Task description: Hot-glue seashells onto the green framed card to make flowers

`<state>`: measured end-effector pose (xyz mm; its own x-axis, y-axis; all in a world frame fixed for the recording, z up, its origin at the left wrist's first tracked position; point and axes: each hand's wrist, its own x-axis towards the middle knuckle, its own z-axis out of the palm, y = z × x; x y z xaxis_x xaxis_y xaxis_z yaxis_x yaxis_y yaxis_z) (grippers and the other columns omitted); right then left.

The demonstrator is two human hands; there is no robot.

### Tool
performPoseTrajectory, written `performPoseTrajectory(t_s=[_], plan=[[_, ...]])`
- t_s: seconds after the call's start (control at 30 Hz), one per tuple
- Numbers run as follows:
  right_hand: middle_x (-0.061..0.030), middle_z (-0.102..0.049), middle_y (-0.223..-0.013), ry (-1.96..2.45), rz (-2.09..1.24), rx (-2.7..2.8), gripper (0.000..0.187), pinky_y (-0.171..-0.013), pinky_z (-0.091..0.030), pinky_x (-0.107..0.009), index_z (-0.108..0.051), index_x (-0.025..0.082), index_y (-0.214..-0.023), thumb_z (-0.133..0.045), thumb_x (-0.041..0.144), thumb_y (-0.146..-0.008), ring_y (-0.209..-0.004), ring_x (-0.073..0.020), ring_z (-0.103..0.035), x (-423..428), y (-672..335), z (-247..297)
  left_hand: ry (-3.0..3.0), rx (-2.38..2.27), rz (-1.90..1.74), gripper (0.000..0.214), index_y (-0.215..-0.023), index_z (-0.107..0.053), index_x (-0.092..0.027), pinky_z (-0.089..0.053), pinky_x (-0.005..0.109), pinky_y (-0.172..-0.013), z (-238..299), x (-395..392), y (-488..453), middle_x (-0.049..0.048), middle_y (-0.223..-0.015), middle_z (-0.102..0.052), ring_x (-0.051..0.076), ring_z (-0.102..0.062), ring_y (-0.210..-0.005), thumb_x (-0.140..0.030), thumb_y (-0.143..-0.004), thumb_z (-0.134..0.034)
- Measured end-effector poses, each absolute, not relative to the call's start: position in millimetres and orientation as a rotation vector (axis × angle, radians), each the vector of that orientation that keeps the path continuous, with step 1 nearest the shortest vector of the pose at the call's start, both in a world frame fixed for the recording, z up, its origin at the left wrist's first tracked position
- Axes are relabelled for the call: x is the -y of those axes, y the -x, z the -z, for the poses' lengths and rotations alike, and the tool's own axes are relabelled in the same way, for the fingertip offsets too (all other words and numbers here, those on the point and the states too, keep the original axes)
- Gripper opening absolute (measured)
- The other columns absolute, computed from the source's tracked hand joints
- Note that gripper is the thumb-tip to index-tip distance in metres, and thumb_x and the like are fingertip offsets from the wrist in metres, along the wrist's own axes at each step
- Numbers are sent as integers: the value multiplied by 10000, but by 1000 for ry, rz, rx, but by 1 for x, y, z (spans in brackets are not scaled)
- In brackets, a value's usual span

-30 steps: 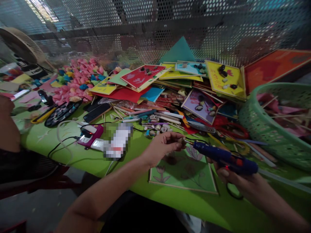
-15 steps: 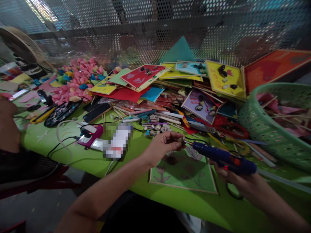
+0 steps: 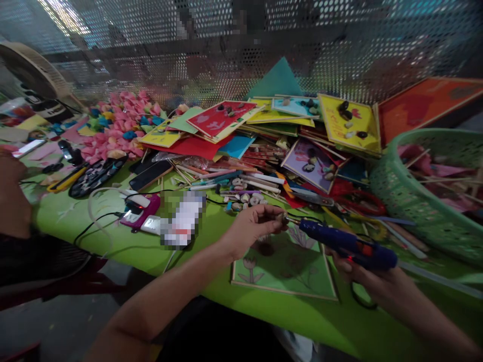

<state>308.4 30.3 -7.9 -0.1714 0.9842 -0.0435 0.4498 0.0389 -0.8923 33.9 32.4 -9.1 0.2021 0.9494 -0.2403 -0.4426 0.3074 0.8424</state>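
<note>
My left hand [image 3: 260, 223] pinches a small pebble [image 3: 284, 218] in its fingertips, mostly covered by them. Wrapped round the handle of a blue hot glue gun [image 3: 349, 245], my right hand [image 3: 356, 274] holds it with the metal nozzle pointing left, at or very close to the pebble. A small red light glows on the gun. Below both hands lies a green card [image 3: 279, 271] with drawn flowers and thin stick edging. Several loose pebbles [image 3: 247, 200] sit just beyond my left hand.
Behind are piled cards with pebbles [image 3: 222, 118], markers [image 3: 222, 176] and scissors [image 3: 362, 202]. A green basket [image 3: 415, 201] stands right. Leftward are a purple power strip [image 3: 143, 213], a phone [image 3: 184, 218], pink paper pieces [image 3: 116, 125], a fan [image 3: 37, 75] and another person's arm [image 3: 13, 196].
Almost nothing differs. The glue gun and my right hand have shifted very slightly; my left hand keeps its place with the pebble.
</note>
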Motion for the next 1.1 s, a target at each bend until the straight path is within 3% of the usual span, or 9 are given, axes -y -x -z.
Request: performPoseTrajectory(t_s=[0.17, 0.4, 0.6, 0.8, 0.9, 1.1], plan=[[-45, -655, -596, 1461, -1195, 1611, 408, -611, -596, -269, -646, 235, -542, -866, 576, -512, -644, -212, -674, -29, -306, 9, -719, -878, -1098, 470, -1010, -754, -142, -518, 311, -853, 9, -33, -34, 59, -935, -739, 148, -690, -808, -324, -633, -969], [-42, -650, -559, 1502, -1235, 1546, 447, -511, -564, -250, -712, 221, -617, -838, 635, -507, -479, -158, -570, -29, -300, -5, -753, -899, -1062, 466, -1006, -756, -137, -506, 309, -885, 5, -30, -36, 67, -963, -745, 141, -691, -827, -345, -645, -964], [-101, -778, -812, 1506, -1255, 1554, 397, -564, -594, -271, -640, 230, -557, -872, 537, -462, -583, -195, -663, -28, -302, -3, -690, -863, -1121, 465, -991, -749, -144, -527, 317, -865, 6, -33, -34, 49, -926, -739, 145, -691, -809, -315, -623, -976], [-50, -677, -597, 1469, -1227, 1627, 402, -528, -590, -285, -648, 229, -568, -834, 583, -520, -481, -172, -598, -28, -298, -9, -674, -859, -1131, 464, -971, -729, -137, -541, 312, -831, 5, -32, -35, 43, -894, -730, 143, -692, -777, -299, -615, -980], [-66, -728, -688, 1497, -1217, 1630, 390, -552, -597, -287, -710, 226, -672, -846, 551, -504, -539, -192, -637, -28, -299, -6, -670, -859, -1150, 453, -921, -714, -134, -547, 306, -815, 4, -33, -35, 35, -854, -729, 142, -695, -759, -304, -601, -987], [-99, -768, -820, 1522, -1205, 1603, 377, -645, -622, -306, -713, 223, -690, -828, 540, -521, -664, -239, -711, -29, -305, 4, -666, -872, -1141, 488, -897, -700, -126, -543, 286, -785, 6, -33, -36, 38, -830, -742, 136, -703, -739, -332, -574, -1002]])
